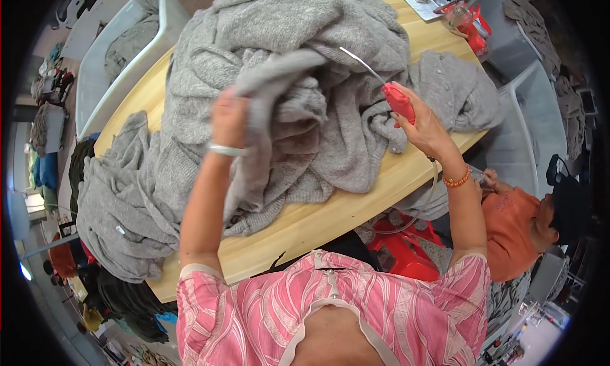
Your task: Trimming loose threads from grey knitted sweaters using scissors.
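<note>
My left hand [230,119], smeared by motion, is closed on a lifted grey knit garment [270,80] above the pile. The raised part of the garment is blurred, and its lower part hangs beside my forearm. In my right hand [427,128] is a red air blow gun [399,103], my fingers wrapped round its handle. Its thin, bent metal nozzle points up and to the left over the knitwear, apart from the lifted garment. A pale hose [434,191] runs down from near my right wrist. Beneath both hands spreads a large heap of grey knitwear [286,16].
The heap covers much of the wooden table [346,216]. Pale plastic bins stand at the left [89,89] and right [515,128]. A red stool [406,248] is below the near edge. A person in orange [511,232] sits close by on the right. Papers [416,0] lie at the far right.
</note>
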`<state>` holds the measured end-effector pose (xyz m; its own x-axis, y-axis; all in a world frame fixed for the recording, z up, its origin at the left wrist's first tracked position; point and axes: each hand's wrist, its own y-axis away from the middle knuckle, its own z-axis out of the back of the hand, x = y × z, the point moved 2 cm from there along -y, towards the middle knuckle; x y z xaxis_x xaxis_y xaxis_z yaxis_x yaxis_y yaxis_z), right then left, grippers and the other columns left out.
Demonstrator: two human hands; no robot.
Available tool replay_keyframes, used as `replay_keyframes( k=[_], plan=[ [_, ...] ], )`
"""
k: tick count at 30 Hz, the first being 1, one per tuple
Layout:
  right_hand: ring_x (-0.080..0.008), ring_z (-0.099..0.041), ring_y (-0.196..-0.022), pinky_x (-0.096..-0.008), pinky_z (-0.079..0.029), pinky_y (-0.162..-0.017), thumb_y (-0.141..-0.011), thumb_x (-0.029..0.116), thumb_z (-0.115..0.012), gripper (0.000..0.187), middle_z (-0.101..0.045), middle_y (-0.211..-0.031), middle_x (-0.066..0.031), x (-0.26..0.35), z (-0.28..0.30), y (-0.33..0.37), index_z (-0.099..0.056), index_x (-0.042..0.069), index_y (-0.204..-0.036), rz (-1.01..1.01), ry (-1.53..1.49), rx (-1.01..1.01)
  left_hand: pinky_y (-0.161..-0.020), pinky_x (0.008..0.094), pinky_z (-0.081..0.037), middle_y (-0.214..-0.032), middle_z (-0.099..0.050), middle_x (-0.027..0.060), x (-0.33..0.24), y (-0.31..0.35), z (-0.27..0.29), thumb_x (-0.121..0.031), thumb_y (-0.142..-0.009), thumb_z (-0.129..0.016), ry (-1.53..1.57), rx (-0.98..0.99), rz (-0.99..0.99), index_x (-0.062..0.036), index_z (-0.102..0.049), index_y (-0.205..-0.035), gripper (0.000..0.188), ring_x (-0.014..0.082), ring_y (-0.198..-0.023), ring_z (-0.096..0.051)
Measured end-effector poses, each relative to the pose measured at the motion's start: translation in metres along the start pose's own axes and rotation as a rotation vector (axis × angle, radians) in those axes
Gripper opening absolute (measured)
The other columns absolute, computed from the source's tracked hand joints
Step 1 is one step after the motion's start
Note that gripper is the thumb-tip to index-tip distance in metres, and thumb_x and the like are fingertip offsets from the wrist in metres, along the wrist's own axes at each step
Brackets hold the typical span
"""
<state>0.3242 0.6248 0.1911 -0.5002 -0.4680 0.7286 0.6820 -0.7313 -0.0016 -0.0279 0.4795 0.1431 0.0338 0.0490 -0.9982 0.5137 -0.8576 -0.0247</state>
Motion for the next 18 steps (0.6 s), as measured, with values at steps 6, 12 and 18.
replay_keyframes(
  k=[6,12,18],
  plan=[
    [-0.0202,-0.055,-0.108,-0.031,-0.05,-0.086,-0.088,0.002,-0.054,0.05,-0.049,-0.133,-0.0124,0.021,-0.025,-0.019,-0.04,0.004,-0.136,0.149,0.019,0.012,-0.103,0.0475,-0.039,-0.129,-0.052,0.0207,-0.081,0.077,0.199,-0.025,-0.097,-0.035,0.427,-0.593,-0.011,0.0038,-0.046,-0.13,0.045,0.0343,-0.121,-0.049],
    [-0.0227,-0.054,-0.112,-0.0324,-0.051,-0.087,-0.086,-0.002,-0.053,0.053,-0.044,-0.138,-0.0117,0.059,-0.068,-0.033,-0.039,0.005,-0.137,0.233,0.11,0.127,-0.08,0.0413,-0.05,-0.11,-0.059,0.0158,0.053,0.246,0.327,-0.022,-0.083,-0.066,0.101,-1.295,0.599,0.0011,-0.051,-0.119,0.046,0.0294,-0.09,-0.059],
    [-0.0302,-0.046,-0.125,-0.0353,-0.042,-0.099,-0.082,-0.007,-0.052,0.054,-0.045,-0.137,-0.0149,0.114,-0.108,-0.014,-0.041,0.005,-0.134,0.291,0.171,0.273,-0.092,0.0367,-0.041,-0.119,-0.055,0.0127,0.033,0.227,0.182,-0.014,-0.079,-0.069,-0.831,-0.574,-0.049,-0.0056,-0.058,-0.117,0.04,0.0292,-0.11,-0.052]
  ],
)
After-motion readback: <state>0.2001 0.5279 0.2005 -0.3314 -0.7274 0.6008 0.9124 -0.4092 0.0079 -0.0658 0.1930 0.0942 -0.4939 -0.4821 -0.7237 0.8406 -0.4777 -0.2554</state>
